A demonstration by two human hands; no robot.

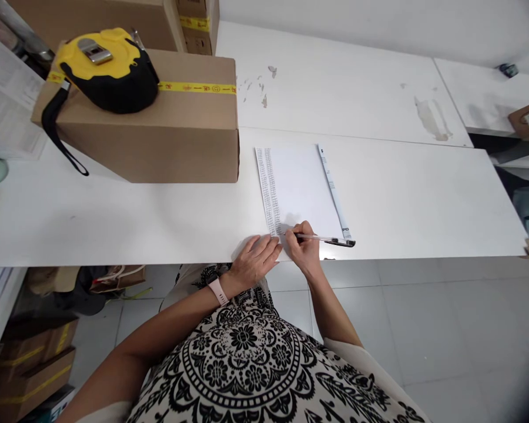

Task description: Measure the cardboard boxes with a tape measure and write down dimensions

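A pale tiled floor (423, 329) is seen below the near edge of a long white table (414, 194), whose surface is marked by worn patches toward the back. The lower middle of the view is filled by a light garment (242, 352) printed with black flowers and rings. On the left part of the table a brown cardboard box (185, 150) is placed, its top crossed by yellow printed tape (203, 87). Near the table's front edge, to the right of the box and well apart from it, a white sheet of paper (306, 182) is laid. Its left side is covered by two narrow columns of small writing (268, 191), and its right side is bordered by a pale blue printed strip (334, 191). The left hand (256, 258) is laid flat, palm down, with nothing seen in it; its fingers are stretched out and kept close together, and the sheet's lower left corner is met by the fingertips. The right hand (302, 249) is closed in a writing grip around a pen (324, 238), by which the lower edge of the sheet is crossed. On top of the box a yellow and black tape measure (114, 76) is set, its black wrist strap (55, 123) hung over the side. The pen is pointed leftward at the foot of the columns, its dark cap end extended to the right. The left wrist is circled by a pink band (218, 291).
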